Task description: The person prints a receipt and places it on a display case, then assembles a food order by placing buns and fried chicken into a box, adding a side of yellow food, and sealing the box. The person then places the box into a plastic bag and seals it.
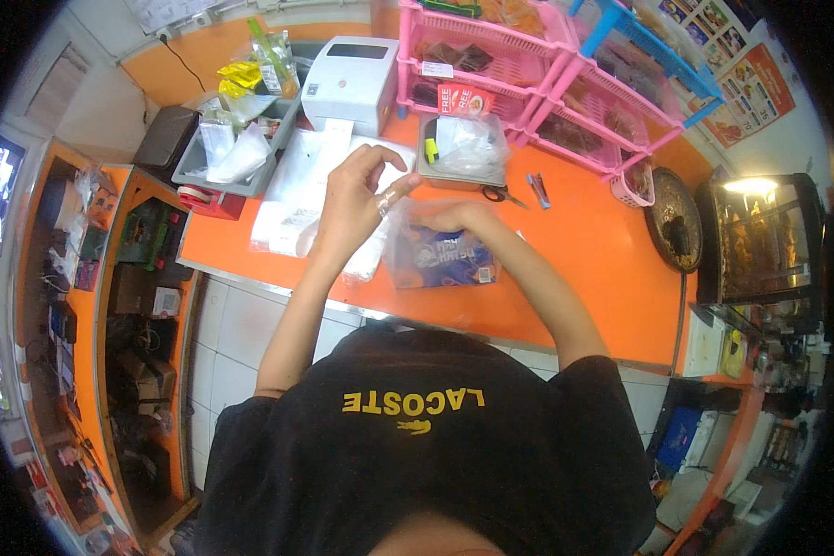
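Note:
On the orange counter before me lies a blue printed packet (452,260) inside a clear plastic bag (397,243). My right hand (445,217) is at the bag's upper part, over the packet; its fingers are partly hidden, so their grip is unclear. My left hand (368,184) is raised just left of the bag, thumb and forefinger curved towards each other, with a small clear, shiny piece at the fingers. Under and beyond it lie white plastic sheets or bags (292,187) and a printed paper strip (337,139) at a white label printer (351,80).
Behind the bag stands a metal tray (459,179) with clear bags, near black-handled scissors (500,196) and a small tube-like packet (538,191). Pink tiered racks (486,76) line the back. A grey bin (250,177) and a red tape dispenser (215,203) are at left.

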